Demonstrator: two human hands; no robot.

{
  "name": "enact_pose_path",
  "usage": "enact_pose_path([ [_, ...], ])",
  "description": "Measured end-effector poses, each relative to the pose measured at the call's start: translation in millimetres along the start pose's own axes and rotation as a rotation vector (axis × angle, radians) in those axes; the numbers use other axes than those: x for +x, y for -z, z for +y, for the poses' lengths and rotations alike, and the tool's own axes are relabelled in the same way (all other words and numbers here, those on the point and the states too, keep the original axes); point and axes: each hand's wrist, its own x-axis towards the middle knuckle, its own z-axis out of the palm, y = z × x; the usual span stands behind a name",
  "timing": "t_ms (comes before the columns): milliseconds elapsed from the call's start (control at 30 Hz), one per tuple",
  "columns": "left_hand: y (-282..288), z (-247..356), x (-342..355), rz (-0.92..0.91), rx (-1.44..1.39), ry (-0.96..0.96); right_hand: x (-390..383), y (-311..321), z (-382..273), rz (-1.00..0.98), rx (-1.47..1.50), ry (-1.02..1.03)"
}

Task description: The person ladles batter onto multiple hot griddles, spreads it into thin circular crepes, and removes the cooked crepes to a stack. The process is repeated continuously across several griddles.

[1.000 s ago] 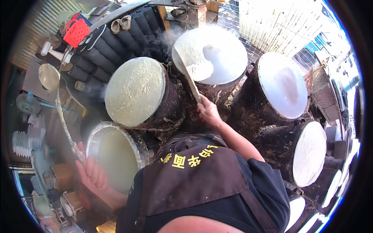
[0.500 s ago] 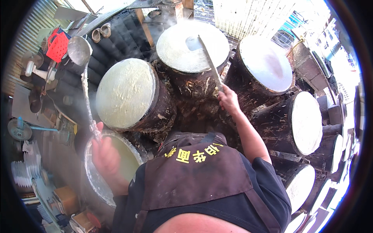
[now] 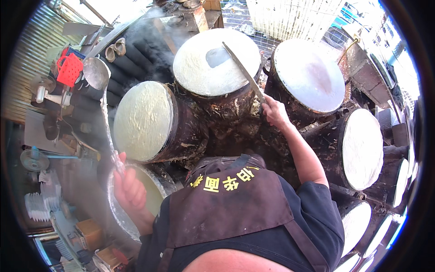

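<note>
My right hand grips a long flat blade, angled over the centre round drum top. Pale batter coats that top around a bare grey patch near the blade's tip. My left hand is wrapped round the batter-crusted handle of a metal ladle, its bowl raised at the left. Beneath that hand is a bucket of pale liquid, partly hidden by my arm. To the left of the centre drum, another top carries lumpy batter, with steam nearby.
More drums stand at right, one with a greyish top, one coated white. At left are a red perforated basket, a fan and a corrugated wall. Shoes rest above dark cylinders; a wire grid is at the back.
The batter on the centre top has spread, shrinking the bare patch, as the blade moved right across it. The ladle has swung rightward. The whole view has shifted.
</note>
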Motion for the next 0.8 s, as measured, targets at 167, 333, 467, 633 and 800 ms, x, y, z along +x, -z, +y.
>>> enact_pose_path([
  [167,-10.8,-15.4,17.3,-0.035,-0.012,0.046,7.6,-7.0,37.0,-0.01,-0.218,0.403],
  [333,-25.1,-29.9,34.9,0.016,0.024,0.051,53.1,32.8,24.0,0.019,-0.18,0.295],
  [467,-31.4,-37.6,45.8,0.033,0.003,0.074,74.6,34.6,22.5,0.068,-0.243,0.372],
  [633,-32.5,-46.7,56.9,0.026,0.035,0.085,74.5,37.8,43.0,0.041,-0.322,0.516],
  [800,-43.7,-56.8,65.6,0.086,-0.024,0.117,126.8,38.7,27.9,0.105,-0.379,0.427],
])
